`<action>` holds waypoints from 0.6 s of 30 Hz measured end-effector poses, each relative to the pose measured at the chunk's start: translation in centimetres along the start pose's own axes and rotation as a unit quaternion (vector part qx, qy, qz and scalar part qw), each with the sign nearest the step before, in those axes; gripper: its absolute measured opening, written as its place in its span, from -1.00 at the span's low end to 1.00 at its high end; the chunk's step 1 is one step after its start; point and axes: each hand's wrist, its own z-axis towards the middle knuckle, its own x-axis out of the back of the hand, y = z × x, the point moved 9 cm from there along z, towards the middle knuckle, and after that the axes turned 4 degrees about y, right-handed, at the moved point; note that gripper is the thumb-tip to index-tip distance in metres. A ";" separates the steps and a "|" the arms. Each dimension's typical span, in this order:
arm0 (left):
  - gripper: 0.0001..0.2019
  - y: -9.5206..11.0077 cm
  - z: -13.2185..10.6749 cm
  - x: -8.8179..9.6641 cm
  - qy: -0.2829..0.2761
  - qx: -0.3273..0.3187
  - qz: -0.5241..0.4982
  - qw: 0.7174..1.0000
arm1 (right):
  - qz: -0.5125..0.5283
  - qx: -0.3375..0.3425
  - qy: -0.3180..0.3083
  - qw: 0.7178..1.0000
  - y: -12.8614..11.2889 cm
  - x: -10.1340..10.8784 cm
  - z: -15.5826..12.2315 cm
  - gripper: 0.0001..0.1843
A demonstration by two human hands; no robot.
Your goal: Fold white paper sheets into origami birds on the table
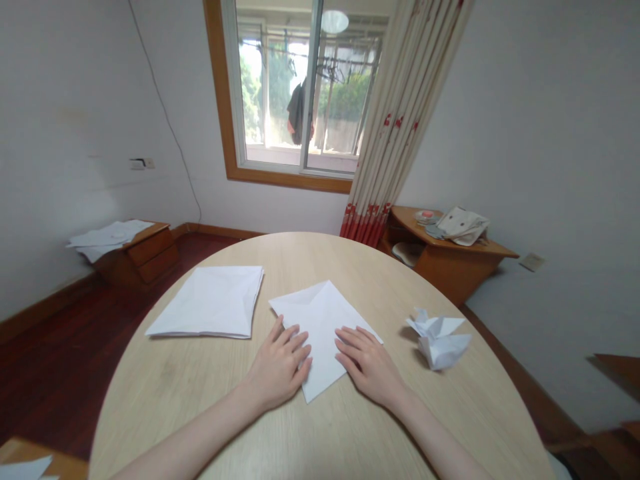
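Observation:
A white sheet of paper (320, 333) with faint crease lines lies on the table in front of me, turned so one corner points toward me. On its left edge rests my left hand (283, 363), palm down with the fingers spread. My right hand (369, 365) lies flat across the right part of the same sheet, fingers stretched out. Neither hand grips anything. To the left is a stack of creased white paper (207, 300). Folded white paper pieces (440, 340), shaped with pointed flaps, sit to the right of my right hand.
The round wooden table (200, 407) has a curved edge. Beyond it stand a low drawer cabinet (150, 253) with papers at left and a small desk (445, 267) with a cloth bag (463, 225) at right. A window and a curtain (395, 120) are behind.

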 end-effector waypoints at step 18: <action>-0.77 0.0 -0.2 0.2 0.000 0.023 -0.021 1.000 | 0.037 -0.028 -0.137 0.989 -0.2 -0.3 -0.4 -0.58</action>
